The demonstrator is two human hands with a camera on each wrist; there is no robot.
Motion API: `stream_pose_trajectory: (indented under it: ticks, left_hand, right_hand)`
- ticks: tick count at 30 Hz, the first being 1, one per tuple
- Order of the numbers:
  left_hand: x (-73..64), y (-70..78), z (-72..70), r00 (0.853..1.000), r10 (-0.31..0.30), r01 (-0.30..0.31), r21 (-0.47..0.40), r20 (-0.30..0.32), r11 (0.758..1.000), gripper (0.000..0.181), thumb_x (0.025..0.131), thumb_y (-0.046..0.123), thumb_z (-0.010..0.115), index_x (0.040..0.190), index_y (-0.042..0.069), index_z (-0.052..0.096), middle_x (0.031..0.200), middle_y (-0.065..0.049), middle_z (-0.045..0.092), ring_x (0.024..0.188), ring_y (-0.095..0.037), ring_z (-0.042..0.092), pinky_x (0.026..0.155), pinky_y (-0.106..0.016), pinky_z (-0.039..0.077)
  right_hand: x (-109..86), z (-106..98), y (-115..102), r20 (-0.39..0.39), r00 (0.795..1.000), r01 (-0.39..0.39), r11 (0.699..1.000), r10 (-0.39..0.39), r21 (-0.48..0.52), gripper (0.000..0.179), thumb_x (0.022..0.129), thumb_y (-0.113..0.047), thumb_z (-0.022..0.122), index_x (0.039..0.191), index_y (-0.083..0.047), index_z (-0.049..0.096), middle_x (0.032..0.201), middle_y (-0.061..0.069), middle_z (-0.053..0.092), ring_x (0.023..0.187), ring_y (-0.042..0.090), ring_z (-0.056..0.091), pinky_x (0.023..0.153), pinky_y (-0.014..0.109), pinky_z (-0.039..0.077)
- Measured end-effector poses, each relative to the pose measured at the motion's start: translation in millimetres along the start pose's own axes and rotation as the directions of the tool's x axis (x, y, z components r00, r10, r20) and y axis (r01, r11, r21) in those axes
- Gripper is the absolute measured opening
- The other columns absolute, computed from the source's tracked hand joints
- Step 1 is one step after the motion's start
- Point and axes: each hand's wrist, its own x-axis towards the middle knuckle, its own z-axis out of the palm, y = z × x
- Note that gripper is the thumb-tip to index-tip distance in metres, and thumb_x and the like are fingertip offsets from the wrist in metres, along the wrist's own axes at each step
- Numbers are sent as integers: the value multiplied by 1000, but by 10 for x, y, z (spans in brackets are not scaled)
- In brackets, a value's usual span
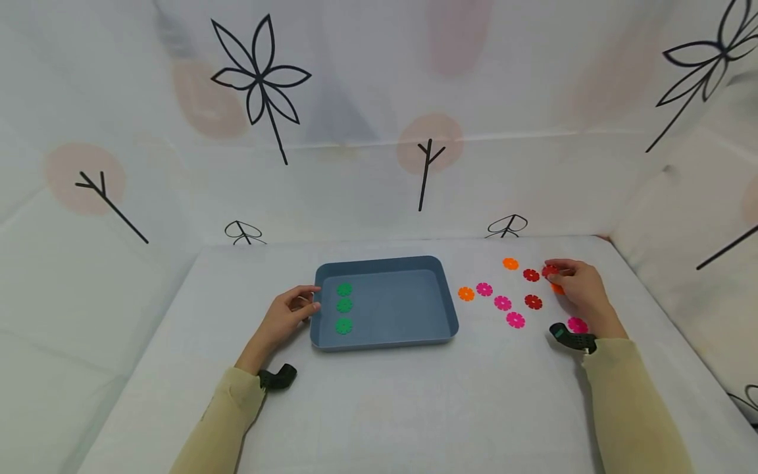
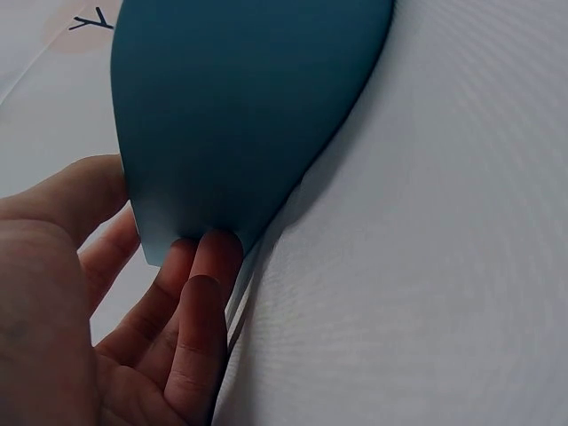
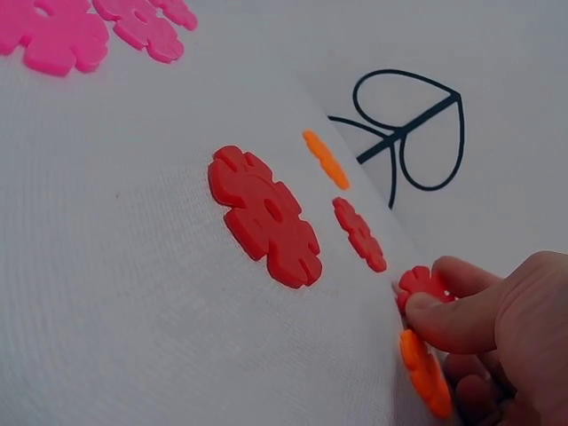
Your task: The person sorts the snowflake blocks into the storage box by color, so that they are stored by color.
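A blue-grey tray [image 1: 387,303] lies on the white table, with three green flower-shaped plastic pieces [image 1: 344,305] in a column along its left side. My left hand [image 1: 287,317] holds the tray's left edge; in the left wrist view the thumb and curled fingers [image 2: 213,257] touch the tray's wall [image 2: 204,169]. On the right, my right hand [image 1: 580,286] pinches a red flower piece [image 3: 419,288] between thumb and index finger, at the table's surface. An orange flower piece [image 3: 424,373] lies just below that hand, partly covered in the head view.
Between the tray and my right hand lie loose flower pieces: orange [image 1: 466,293], pink [image 1: 503,303] and red [image 1: 533,301]. Another pink piece [image 1: 577,325] is beside the right wrist. White patterned cloth [image 1: 343,191] stands behind the table and at its sides.
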Motion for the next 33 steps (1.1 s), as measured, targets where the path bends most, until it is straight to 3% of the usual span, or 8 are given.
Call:
stream_pose_trajectory:
  ticks: [9,18,25,33]
  left_hand:
    - [-14,2,-15,1000,-5,5,3,0,1000,39,95,14,70,130,-2,62,102,-11,57,81,-19,60,62,-29,49]
    - [4,1,-1,1000,13,-13,-5,10,1000,40,95,13,69,131,-3,61,102,-13,57,79,-15,59,62,-28,48]
    - [-6,5,-4,1000,18,-18,-8,4,1000,39,95,11,69,130,-4,61,101,-13,57,79,-19,58,60,-26,45]
    - [3,12,-6,1000,17,-17,-12,11,1000,39,95,11,69,129,-5,61,100,-14,57,78,-18,58,60,-26,46]
  right_hand:
    - [-26,-18,22,36,999,-9,997,6,80,45,105,-28,48,145,-7,49,146,21,40,128,38,36,78,21,45]
    - [-60,-152,-13,49,999,-16,990,10,141,52,104,-35,51,146,-5,46,143,19,42,118,27,43,69,13,47]
    - [-78,-160,-108,16,998,62,994,-64,92,56,103,-40,52,143,-2,48,140,20,45,110,25,49,70,12,47]
    - [-187,-47,-428,61,983,167,984,-171,64,51,103,-34,54,140,0,51,134,24,51,110,31,55,79,18,51]
